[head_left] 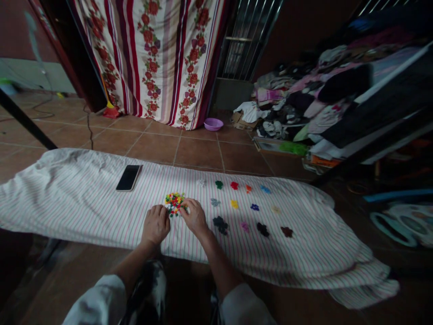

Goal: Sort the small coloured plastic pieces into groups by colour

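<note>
While the right hand [195, 217] touches the mixed pile [173, 201] just left of frame centre and the left hand [156, 224] curls beside it, any pinch impossible to tell, a careless brush could scatter pieces toward the single-colour clusters [234, 204] at centre right.

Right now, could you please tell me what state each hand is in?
Left hand: curled beside the colourful pile; any grip cannot be told.
Right hand: fingers at the pile; any grip cannot be told.
</note>
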`<state>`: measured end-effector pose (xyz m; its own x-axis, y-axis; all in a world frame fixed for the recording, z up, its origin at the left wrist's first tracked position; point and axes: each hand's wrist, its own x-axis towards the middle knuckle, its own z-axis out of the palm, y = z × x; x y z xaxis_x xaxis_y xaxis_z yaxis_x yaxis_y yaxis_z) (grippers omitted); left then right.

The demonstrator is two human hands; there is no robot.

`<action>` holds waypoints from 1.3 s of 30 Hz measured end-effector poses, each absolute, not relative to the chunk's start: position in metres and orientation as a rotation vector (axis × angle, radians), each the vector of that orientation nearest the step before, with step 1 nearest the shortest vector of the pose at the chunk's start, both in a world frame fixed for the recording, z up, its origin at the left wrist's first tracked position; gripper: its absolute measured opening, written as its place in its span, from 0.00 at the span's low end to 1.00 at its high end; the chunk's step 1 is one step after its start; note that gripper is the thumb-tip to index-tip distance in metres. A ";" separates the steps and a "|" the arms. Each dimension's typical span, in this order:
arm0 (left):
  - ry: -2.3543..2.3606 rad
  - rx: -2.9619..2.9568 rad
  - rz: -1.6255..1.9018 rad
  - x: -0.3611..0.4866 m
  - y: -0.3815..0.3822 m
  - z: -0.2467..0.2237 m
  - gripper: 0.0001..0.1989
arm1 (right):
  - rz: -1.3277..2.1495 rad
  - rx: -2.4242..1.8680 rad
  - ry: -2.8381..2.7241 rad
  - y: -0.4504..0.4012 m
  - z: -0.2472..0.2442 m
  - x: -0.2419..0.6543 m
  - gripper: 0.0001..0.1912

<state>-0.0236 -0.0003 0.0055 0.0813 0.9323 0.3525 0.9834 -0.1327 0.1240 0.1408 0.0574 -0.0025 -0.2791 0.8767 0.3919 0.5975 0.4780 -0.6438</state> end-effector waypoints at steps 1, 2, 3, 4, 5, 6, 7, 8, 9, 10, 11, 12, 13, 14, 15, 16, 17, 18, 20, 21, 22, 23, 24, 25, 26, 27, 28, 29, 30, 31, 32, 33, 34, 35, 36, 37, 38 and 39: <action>-1.964 -2.197 -0.530 -0.024 0.000 0.005 0.04 | 0.507 -1.236 -1.967 0.058 -0.002 0.142 0.07; -1.962 -2.195 -0.531 -0.024 0.000 0.005 0.04 | 0.532 -1.254 -1.939 0.060 -0.002 0.144 0.08; -1.961 -2.193 -0.530 -0.024 0.000 0.005 0.04 | 0.557 -1.268 -1.911 0.061 -0.001 0.146 0.08; -1.958 -2.191 -0.529 -0.024 0.000 0.005 0.04 | 0.580 -1.280 -1.879 0.064 -0.001 0.149 0.08; -1.954 -2.190 -0.525 -0.024 0.000 0.004 0.04 | 0.598 -1.290 -1.844 0.066 -0.001 0.152 0.09; -1.951 -2.189 -0.524 -0.024 0.000 0.004 0.04 | 0.611 -1.299 -1.805 0.070 0.000 0.155 0.09; -1.946 -2.189 -0.525 -0.024 0.000 0.003 0.04 | 0.614 -1.312 -1.765 0.073 0.001 0.159 0.09; -1.941 -2.189 -0.530 -0.025 0.000 0.003 0.05 | 0.612 -1.329 -1.723 0.078 0.003 0.164 0.09; -1.937 -2.190 -0.538 -0.025 0.000 0.003 0.05 | 0.605 -1.354 -1.680 0.083 0.005 0.170 0.09; -1.934 -2.192 -0.547 -0.025 0.000 0.003 0.05 | 0.594 -1.384 -1.642 0.088 0.006 0.176 0.10; -1.932 -2.194 -0.554 -0.025 0.000 0.003 0.05 | 0.577 -1.422 -1.609 0.094 0.008 0.184 0.10; -1.931 -2.195 -0.562 -0.025 0.000 0.003 0.05 | 0.555 -1.467 -1.579 0.100 0.009 0.193 0.10; -1.931 -2.195 -0.566 -0.025 -0.001 0.003 0.05 | 0.525 -1.518 -1.557 0.106 0.010 0.202 0.10; -1.932 -2.192 -0.570 -0.025 -0.001 0.003 0.05 | 0.487 -1.574 -1.539 0.112 0.010 0.212 0.11; -1.933 -2.191 -0.571 -0.025 -0.001 0.003 0.05 | 0.448 -1.632 -1.525 0.118 0.009 0.222 0.11; -1.933 -2.191 -0.571 -0.025 -0.001 0.004 0.06 | 0.412 -1.688 -1.515 0.124 0.008 0.232 0.12; -1.933 -2.193 -0.571 -0.024 -0.001 0.004 0.06 | 0.377 -1.746 -1.495 0.129 0.006 0.241 0.12; -1.931 -2.195 -0.571 -0.024 -0.001 0.004 0.06 | 0.356 -1.792 -1.483 0.135 0.003 0.248 0.13; -1.930 -2.196 -0.575 -0.024 0.000 0.004 0.06 | 0.343 -1.851 -1.481 0.144 -0.004 0.259 0.12; -1.928 -2.197 -0.575 -0.024 0.000 0.005 0.06 | 0.347 -1.869 -1.486 0.148 -0.008 0.262 0.12; -1.927 -2.196 -0.573 -0.024 0.000 0.005 0.06 | 0.351 -1.884 -1.489 0.151 -0.011 0.264 0.12; -1.926 -2.196 -0.569 -0.024 0.000 0.004 0.06 | 0.354 -1.899 -1.490 0.155 -0.014 0.265 0.12; -1.925 -2.196 -0.564 -0.024 0.000 0.004 0.06 | 0.358 -1.914 -1.490 0.158 -0.016 0.265 0.12; -1.925 -2.198 -0.559 -0.024 0.000 0.004 0.06 | 0.361 -1.931 -1.490 0.161 -0.018 0.265 0.12; -1.925 -2.198 -0.556 -0.025 0.000 0.003 0.06 | 0.366 -1.945 -1.494 0.164 -0.018 0.264 0.12; -1.923 -2.196 -0.554 -0.025 0.000 0.003 0.06 | 0.373 -1.958 -1.501 0.167 -0.018 0.263 0.13; -1.920 -2.194 -0.555 -0.025 0.000 0.002 0.06 | 0.380 -1.970 -1.509 0.170 -0.018 0.263 0.14; -1.917 -2.192 -0.557 -0.025 0.000 0.002 0.06 | 0.388 -1.977 -1.518 0.172 -0.017 0.262 0.15; -1.914 -2.190 -0.559 -0.025 0.000 0.002 0.06 | 0.395 -1.977 -1.528 0.174 -0.016 0.262 0.16; -1.912 -2.187 -0.562 -0.025 0.000 0.001 0.07 | 0.402 -1.972 -1.536 0.175 -0.016 0.261 0.17; -1.912 -2.186 -0.563 -0.025 0.000 0.001 0.07 | 0.408 -1.961 -1.544 0.176 -0.015 0.261 0.18; -1.914 -2.187 -0.561 -0.025 0.000 0.001 0.06 | 0.414 -1.946 -1.552 0.176 -0.015 0.261 0.19; -1.919 -2.189 -0.558 -0.025 0.000 0.002 0.06 | 0.418 -1.926 -1.560 0.175 -0.016 0.261 0.20; -1.925 -2.191 -0.555 -0.025 0.000 0.002 0.06 | 0.418 -1.910 -1.566 0.174 -0.016 0.261 0.21; -1.930 -2.193 -0.553 -0.025 0.000 0.003 0.06 | 0.415 -1.894 -1.574 0.174 -0.017 0.261 0.22; -1.933 -2.195 -0.551 -0.024 0.000 0.003 0.06 | 0.407 -1.880 -1.580 0.173 -0.018 0.260 0.23; -1.934 -2.196 -0.550 -0.024 0.000 0.004 0.06 | 0.396 -1.871 -1.585 0.172 -0.018 0.260 0.24; -1.934 -2.196 -0.552 -0.024 0.000 0.004 0.06 | 0.382 -1.871 -1.586 0.172 -0.018 0.260 0.24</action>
